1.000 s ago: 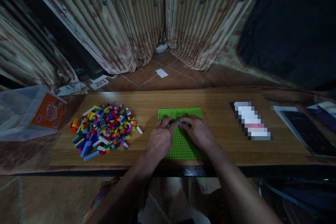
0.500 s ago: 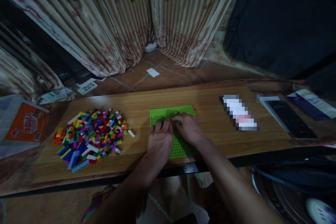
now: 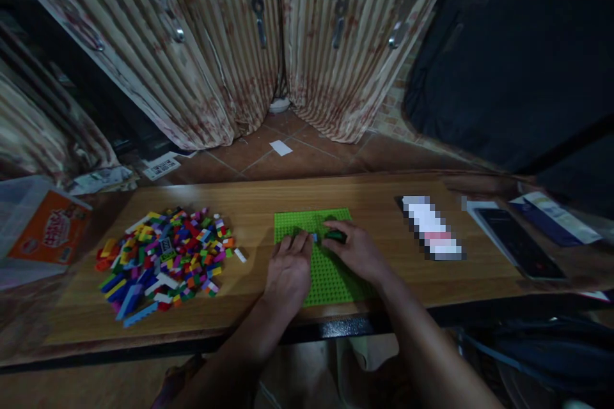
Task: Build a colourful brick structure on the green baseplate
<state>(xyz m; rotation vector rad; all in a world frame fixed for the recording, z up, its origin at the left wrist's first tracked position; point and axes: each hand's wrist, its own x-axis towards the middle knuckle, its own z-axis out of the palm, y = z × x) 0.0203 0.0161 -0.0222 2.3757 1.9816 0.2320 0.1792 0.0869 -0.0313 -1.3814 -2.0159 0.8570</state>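
A bright green studded baseplate (image 3: 330, 284) lies on the wooden table under both hands. My left hand (image 3: 290, 268) rests on its left half, fingers bent and close together. At those fingertips a small blue brick (image 3: 314, 237) shows, partly covered by the fingers. Just to the right, my right hand (image 3: 355, 249) grips a dark green brick (image 3: 335, 236) between thumb and fingers, over the plate. Further left lies a large heap of mixed coloured bricks (image 3: 180, 254), with one white brick (image 3: 240, 255) at its right edge.
A phone with a blurred screen (image 3: 432, 228) lies right of the plate. Beyond it are a dark phone (image 3: 520, 246) and a blue-and-white packet (image 3: 551, 220). A clear plastic box with an orange label (image 3: 52, 227) stands far left. Striped curtains (image 3: 230, 77) hang behind the table.
My right hand has drawn slightly right, away from my left hand, with the green brick in its fingers. A gap has opened between the hands, and the camera view has tilted up.
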